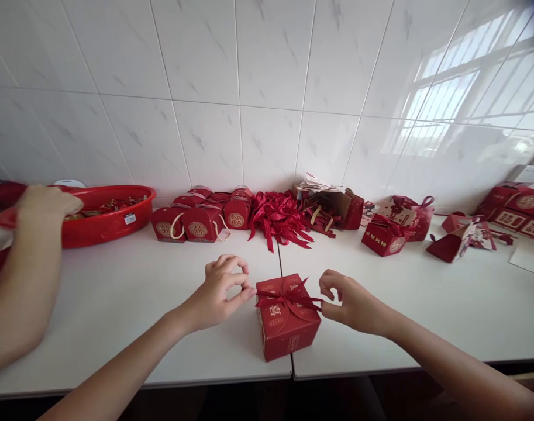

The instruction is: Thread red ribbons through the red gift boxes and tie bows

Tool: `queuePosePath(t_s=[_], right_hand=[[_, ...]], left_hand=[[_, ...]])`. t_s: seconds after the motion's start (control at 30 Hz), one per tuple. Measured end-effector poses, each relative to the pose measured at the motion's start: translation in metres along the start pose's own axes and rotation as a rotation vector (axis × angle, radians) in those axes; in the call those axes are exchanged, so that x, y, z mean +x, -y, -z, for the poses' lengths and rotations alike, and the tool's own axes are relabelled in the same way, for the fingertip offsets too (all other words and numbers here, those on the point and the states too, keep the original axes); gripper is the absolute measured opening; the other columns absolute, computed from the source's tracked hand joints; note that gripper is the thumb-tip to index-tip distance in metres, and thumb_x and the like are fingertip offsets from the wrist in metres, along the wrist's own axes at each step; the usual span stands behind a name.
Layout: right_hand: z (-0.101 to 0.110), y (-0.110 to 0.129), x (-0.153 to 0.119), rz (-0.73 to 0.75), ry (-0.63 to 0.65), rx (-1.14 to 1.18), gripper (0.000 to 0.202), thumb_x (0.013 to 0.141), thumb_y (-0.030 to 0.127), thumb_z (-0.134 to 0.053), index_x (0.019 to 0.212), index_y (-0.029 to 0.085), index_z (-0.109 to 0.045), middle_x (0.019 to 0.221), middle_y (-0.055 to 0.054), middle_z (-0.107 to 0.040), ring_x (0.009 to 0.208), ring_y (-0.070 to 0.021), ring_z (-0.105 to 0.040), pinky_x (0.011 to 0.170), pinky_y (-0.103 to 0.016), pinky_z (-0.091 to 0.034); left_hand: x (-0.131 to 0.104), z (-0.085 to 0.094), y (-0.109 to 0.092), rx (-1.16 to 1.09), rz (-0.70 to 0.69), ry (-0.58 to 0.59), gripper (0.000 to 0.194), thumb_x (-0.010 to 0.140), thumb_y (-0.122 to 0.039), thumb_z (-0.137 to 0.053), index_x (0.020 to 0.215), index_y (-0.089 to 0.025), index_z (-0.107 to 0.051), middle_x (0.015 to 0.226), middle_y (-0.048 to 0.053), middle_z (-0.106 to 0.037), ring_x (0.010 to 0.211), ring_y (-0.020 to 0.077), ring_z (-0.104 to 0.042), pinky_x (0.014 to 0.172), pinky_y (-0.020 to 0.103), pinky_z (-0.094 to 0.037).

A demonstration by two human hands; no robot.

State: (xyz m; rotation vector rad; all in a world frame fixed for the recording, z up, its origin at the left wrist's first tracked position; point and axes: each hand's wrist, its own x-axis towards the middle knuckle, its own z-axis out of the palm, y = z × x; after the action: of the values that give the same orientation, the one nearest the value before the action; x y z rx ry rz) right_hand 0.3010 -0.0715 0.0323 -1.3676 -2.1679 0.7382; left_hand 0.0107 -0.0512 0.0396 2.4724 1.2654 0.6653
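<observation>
A red gift box (pixel 288 339) with gold lettering stands upright near the table's front edge, over the seam between two tabletops. Across its closed top lies a dark red ribbon (pixel 288 297), tied in a bow. On the box's left side, my left hand (pixel 220 289) pinches one part of the ribbon between thumb and finger. My right hand (pixel 348 301) is at the right side, its fingers curled and closed on the ribbon there. The ribbon stretches between the two hands, just above the lid.
A co-worker's arm (pixel 25 275) reaches to a red basin (pixel 113 229) at left. Along the wall are small red boxes with rope handles (pixel 200 224), a heap of red ribbons (pixel 278 216), an open carton (pixel 348 210) and several finished-looking boxes (pixel 385 235). The white table (pixel 117 327) ends close in front.
</observation>
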Motion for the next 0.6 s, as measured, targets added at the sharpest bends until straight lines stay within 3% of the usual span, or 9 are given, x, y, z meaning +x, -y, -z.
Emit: queuePosePath(t_s=[0.1, 0.17, 0.27, 0.33, 0.4, 0.5, 0.6], right_hand=[[0.003, 0.002, -0.001, 0.022, 0.074, 0.257, 0.015, 0.075, 0.024, -0.056, 0.074, 0.020, -0.041, 0.082, 0.000, -0.048, 0.073, -0.0136, -0.043, 0.071, -0.030, -0.040], [0.006, 0.003, -0.001, 0.016, 0.086, 0.445, 0.016, 0.084, 0.035, -0.050, 0.081, 0.021, -0.046, 0.088, -0.002, -0.052, 0.081, -0.0156, -0.048, 0.075, -0.031, -0.042], [0.010, 0.008, 0.002, 0.037, -0.035, 0.487, 0.026, 0.088, 0.047, -0.046, 0.088, 0.022, -0.052, 0.102, -0.005, -0.055, 0.099, -0.0201, -0.051, 0.084, -0.035, -0.042], [0.009, 0.013, 0.005, 0.108, -0.102, 0.369, 0.023, 0.085, 0.045, -0.053, 0.092, 0.024, -0.058, 0.110, -0.006, -0.054, 0.107, -0.0216, -0.049, 0.092, -0.038, -0.039], [0.005, 0.019, 0.010, 0.210, -0.133, 0.203, 0.019, 0.083, 0.040, -0.059, 0.095, 0.026, -0.063, 0.115, -0.006, -0.054, 0.112, -0.0223, -0.048, 0.098, -0.040, -0.036], [-0.008, 0.028, 0.017, 0.328, -0.163, -0.045, 0.017, 0.082, 0.034, -0.061, 0.097, 0.030, -0.069, 0.119, -0.007, -0.052, 0.116, -0.0251, -0.044, 0.099, -0.045, -0.033], [-0.019, 0.034, 0.023, 0.363, -0.161, -0.180, 0.014, 0.081, 0.031, -0.063, 0.093, 0.031, -0.071, 0.119, -0.007, -0.054, 0.115, -0.0262, -0.045, 0.096, -0.048, -0.034]], left_hand=[[-0.001, -0.007, -0.002, -0.365, 0.037, -0.059, 0.016, 0.087, -0.036, -0.046, 0.084, -0.022, -0.054, 0.106, 0.004, -0.051, 0.105, 0.0207, -0.048, 0.092, 0.039, -0.038], [-0.005, -0.012, -0.003, -0.557, 0.098, -0.177, 0.014, 0.087, -0.036, -0.047, 0.096, -0.024, -0.046, 0.102, 0.003, -0.050, 0.094, 0.0164, -0.052, 0.080, 0.030, -0.045], [-0.020, -0.019, -0.008, -0.502, 0.219, -0.408, 0.018, 0.089, -0.037, -0.046, 0.080, -0.022, -0.041, 0.075, -0.003, -0.042, 0.066, 0.0108, -0.046, 0.061, 0.022, -0.040], [-0.030, -0.021, -0.016, -0.370, 0.217, -0.375, 0.030, 0.091, -0.038, -0.042, 0.067, -0.020, -0.038, 0.063, -0.004, -0.036, 0.058, 0.0103, -0.039, 0.054, 0.023, -0.035], [-0.036, -0.021, -0.027, -0.250, 0.154, -0.247, 0.035, 0.091, -0.037, -0.042, 0.061, -0.019, -0.041, 0.060, -0.003, -0.039, 0.058, 0.0110, -0.041, 0.054, 0.024, -0.035], [-0.031, -0.021, -0.039, -0.119, 0.113, -0.172, 0.027, 0.087, -0.036, -0.050, 0.067, -0.019, -0.051, 0.066, -0.001, -0.049, 0.063, 0.0123, -0.047, 0.059, 0.026, -0.039], [-0.017, -0.022, -0.041, -0.189, 0.118, -0.137, 0.017, 0.083, -0.035, -0.055, 0.076, -0.019, -0.053, 0.078, 0.000, -0.053, 0.070, 0.0128, -0.052, 0.062, 0.025, -0.045]])
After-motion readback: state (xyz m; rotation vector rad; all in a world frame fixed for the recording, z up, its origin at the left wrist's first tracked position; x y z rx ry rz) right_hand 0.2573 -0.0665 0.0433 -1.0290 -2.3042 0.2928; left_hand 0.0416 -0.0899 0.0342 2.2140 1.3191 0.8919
